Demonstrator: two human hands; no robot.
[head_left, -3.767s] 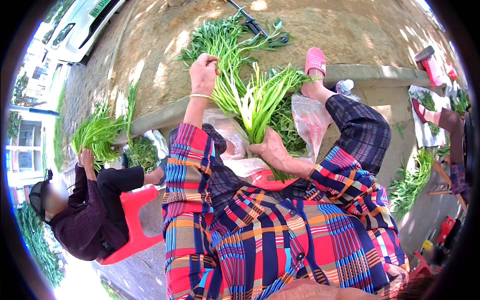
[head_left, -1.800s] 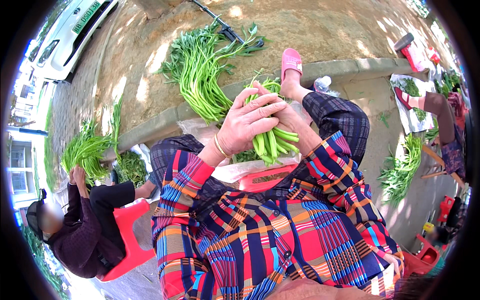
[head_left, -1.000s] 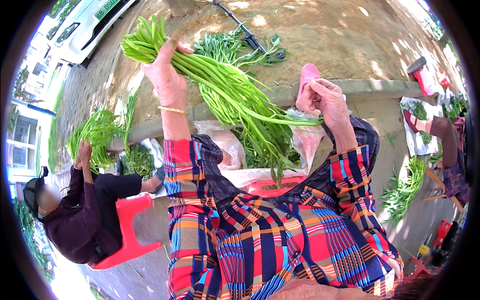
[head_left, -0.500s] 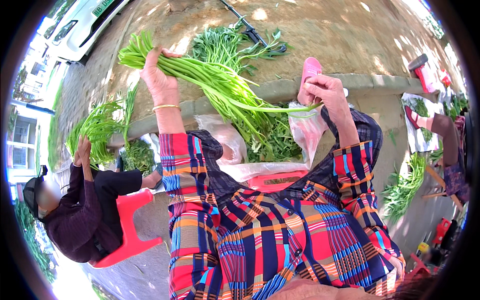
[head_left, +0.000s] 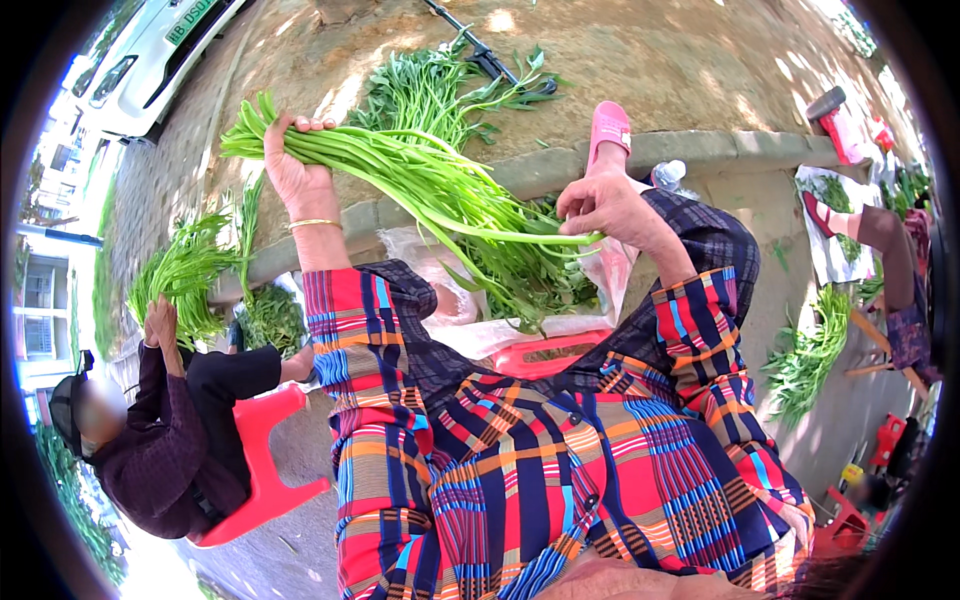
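My left hand (head_left: 298,175) is closed round a thick bunch of long-stemmed greens (head_left: 400,165) that looks like water spinach. The cut ends stick out to the left past my fist, and the leafy part hangs down to the right. One stem (head_left: 500,234) bends out from the bunch toward my right hand (head_left: 610,212), whose thumb and fingers are pinched together at its far end. Under the bunch, loose leaves (head_left: 560,285) lie on a clear plastic sheet (head_left: 490,338) in front of my lap.
A heap of leafy greens (head_left: 420,95) lies beyond the kerb (head_left: 740,148), beside a black pole (head_left: 485,58). At left a person (head_left: 165,455) on a red stool (head_left: 265,470) handles similar greens. More greens (head_left: 810,360) lie at right, near another person's leg (head_left: 885,245).
My left hand and the bunch have shifted slightly left and down. My right hand has moved left and lower, and its fingers have curled differently at the stem's end.
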